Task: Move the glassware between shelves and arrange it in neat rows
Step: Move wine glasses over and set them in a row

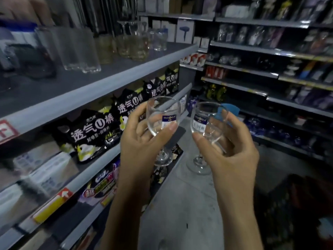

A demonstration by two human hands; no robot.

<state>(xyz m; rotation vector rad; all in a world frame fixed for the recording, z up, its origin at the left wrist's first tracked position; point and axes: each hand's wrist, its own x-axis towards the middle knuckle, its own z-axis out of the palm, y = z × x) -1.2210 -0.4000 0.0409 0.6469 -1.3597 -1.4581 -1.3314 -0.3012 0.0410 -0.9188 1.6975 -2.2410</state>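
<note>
My left hand (142, 139) grips one clear stemmed wine glass (163, 116) by its bowl, my right hand (228, 147) a second clear stemmed glass (205, 121), both upright; the grey glassware shelf (108, 74) lies up-left, nearer my left hand.

left wine glass (163, 109): clear; dark blue sticker with pale lettering over a white barcode patch
right wine glass (203, 114): clear; matching dark blue and white sticker
top shelf (90, 83): dark grey deck, paler grey front edge
tumblers (79, 49): clear
packets (93, 130): black, bold white characters, yellow-green splashes
price tag (7, 130): red and white, on the top shelf's front edge
lower tag (52, 204): yellow, red patch with white arrow
box (185, 31): white, blue hair dryer print
floor (180, 204): pale grey
</note>
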